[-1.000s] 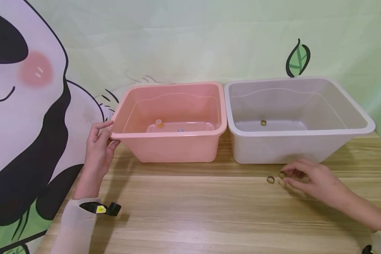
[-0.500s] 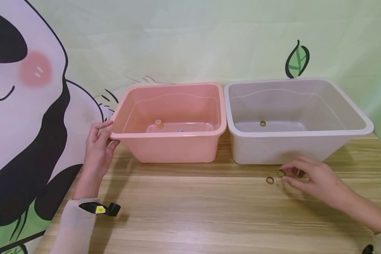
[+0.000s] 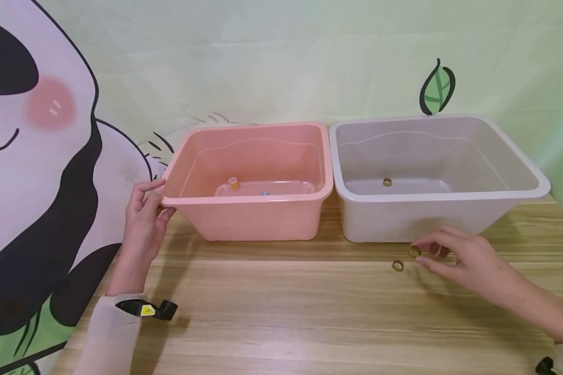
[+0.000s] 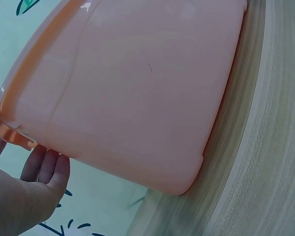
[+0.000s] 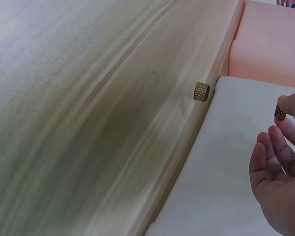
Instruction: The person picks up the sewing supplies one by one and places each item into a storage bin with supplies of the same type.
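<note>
My left hand (image 3: 145, 221) grips the left end of the pink tub (image 3: 258, 219) by its rim, fingers curled under the edge in the left wrist view. Between thumb and forefinger, my right hand (image 3: 469, 260) pinches a small brass-coloured ring (image 5: 280, 112) with a dimpled outer surface. It is held in front of the grey tub (image 3: 417, 216), a little above the table. A matching ring (image 3: 397, 266) stands on the table just left of that hand; its dimples show in the right wrist view.
Inside the pink tub lie an orange-yellow cylinder (image 3: 234, 183) with a pale end and a small blue piece (image 3: 265, 194). One brass-coloured ring (image 3: 387, 182) sits in the grey tub. Both tubs stand side by side on the wooden table (image 3: 281, 312), against a printed backdrop (image 3: 281, 57).
My right hand has raised the pinched ring slightly off the table, away from the other ring. The left hand keeps its hold on the pink tub.
</note>
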{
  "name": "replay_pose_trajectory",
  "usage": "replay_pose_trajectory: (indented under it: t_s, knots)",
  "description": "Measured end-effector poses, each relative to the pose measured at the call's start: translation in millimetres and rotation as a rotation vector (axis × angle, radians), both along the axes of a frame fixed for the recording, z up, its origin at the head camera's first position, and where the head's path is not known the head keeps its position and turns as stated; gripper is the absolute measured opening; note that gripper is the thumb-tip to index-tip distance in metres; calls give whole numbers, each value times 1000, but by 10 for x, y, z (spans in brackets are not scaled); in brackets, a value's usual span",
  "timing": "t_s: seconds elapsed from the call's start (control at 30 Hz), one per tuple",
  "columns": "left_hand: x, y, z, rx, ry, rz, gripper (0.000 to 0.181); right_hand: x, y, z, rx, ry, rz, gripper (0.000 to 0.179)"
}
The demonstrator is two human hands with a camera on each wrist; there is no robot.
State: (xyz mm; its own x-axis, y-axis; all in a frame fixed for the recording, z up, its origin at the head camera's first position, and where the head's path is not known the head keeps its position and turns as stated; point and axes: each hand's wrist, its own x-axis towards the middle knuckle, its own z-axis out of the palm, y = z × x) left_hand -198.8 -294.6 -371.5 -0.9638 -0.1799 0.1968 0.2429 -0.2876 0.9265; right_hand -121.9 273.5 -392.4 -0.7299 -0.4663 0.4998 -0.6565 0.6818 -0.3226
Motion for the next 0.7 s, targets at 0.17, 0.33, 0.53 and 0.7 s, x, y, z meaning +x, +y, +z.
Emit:
replay_pose_trajectory:
  t_s: [0.17,0.33,0.53,0.7]
  knots:
    - [0,1,5,4,1,0,27,6,-15,62,-1,21,12,41]
    - [2,5,2,3,2,-2,27,17,-25,109,-1,30,13,41]
    - [2,10,3,-2,5,-3,27,51,-27,135,3,27,3,42]
    - [3,8,6,9,5,-1,25,84,-19,169,6,24,-18,44]
